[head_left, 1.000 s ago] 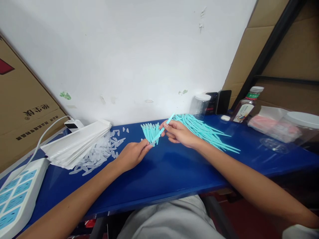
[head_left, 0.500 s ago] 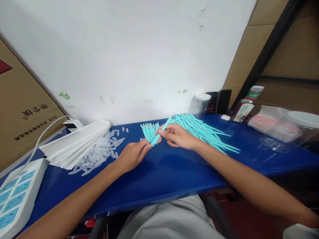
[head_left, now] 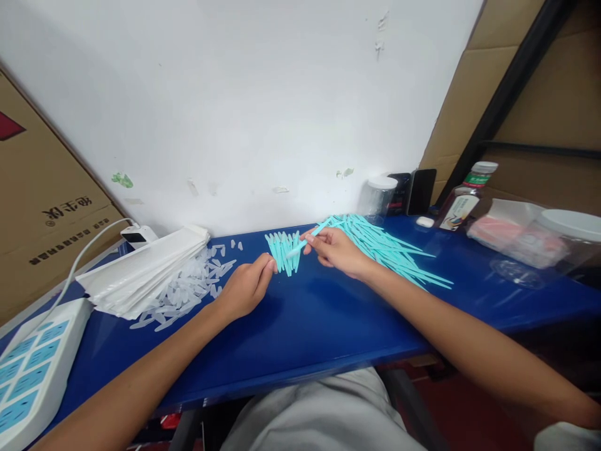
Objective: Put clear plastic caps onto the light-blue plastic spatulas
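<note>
In the head view, the right hand is pinched closed on a turquoise stick, its pale end above a row of sticks on the blue table. The left hand is curled closed beside that row; whether it pinches anything small, I cannot tell. Behind the stick pile stands a clear, white-lidded jar. Farther right, a tilted bottle shows dark contents, a clear bag holds something pink, and another white-lidded jar has unclear contents.
</note>
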The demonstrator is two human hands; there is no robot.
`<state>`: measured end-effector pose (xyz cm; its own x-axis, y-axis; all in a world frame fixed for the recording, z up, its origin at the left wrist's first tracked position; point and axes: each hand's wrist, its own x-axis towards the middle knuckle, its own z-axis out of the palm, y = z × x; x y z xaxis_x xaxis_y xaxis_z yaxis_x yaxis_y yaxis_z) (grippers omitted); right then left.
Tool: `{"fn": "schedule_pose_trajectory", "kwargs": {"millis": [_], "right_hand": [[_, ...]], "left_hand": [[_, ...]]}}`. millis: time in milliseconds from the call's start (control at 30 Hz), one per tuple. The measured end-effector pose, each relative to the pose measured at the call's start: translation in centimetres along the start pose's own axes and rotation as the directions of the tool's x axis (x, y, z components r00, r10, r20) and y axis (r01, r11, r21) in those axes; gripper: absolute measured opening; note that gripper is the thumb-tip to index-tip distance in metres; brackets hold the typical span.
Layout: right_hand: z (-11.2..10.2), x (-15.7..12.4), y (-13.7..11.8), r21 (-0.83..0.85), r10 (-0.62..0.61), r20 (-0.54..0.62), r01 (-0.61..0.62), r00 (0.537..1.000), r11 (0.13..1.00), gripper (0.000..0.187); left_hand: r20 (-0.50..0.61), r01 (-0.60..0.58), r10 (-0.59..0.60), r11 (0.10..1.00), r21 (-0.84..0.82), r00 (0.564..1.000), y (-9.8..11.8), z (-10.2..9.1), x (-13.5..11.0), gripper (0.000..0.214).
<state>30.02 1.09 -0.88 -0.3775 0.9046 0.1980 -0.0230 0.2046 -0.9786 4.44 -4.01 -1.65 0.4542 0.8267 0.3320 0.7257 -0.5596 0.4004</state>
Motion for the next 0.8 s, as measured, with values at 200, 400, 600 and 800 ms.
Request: {"fn": "schedule_pose_trajectory", "kwargs": {"millis": [200, 400, 600, 800], "right_hand": [[-1.4, 1.0, 1.7, -0.448, -0.248, 0.064, 0.250, 0.967, 0.858, 0.031], [-2.3, 1.0, 1.4, -0.655, -0.266, 0.110, 0.271, 0.958, 0.705, 0.032], [-1.6, 0.5, 0.0, -0.362, -0.123, 0.112, 0.156, 0.986, 0.919, 0.030], [-0.6, 0.2, 0.6, -0.164, -0.126, 0.160, 0.152, 0.979, 0.975, 0.028]], "left_hand": [[0.042, 0.034, -0.032, 0.998, -0.055, 0.999, 0.6, 0.0, -0.1, 0.030], [0.079, 0.083, -0.076, 0.993, -0.089, 0.994, 0.6, 0.0, 0.0, 0.041], [0.059, 0.078, -0.074, 0.994, -0.074, 0.996, 0.3, 0.1, 0.0, 0.029], [0.074, 0.063, -0.061, 0.997, -0.036, 0.995, 0.7, 0.1, 0.1, 0.043]]}}
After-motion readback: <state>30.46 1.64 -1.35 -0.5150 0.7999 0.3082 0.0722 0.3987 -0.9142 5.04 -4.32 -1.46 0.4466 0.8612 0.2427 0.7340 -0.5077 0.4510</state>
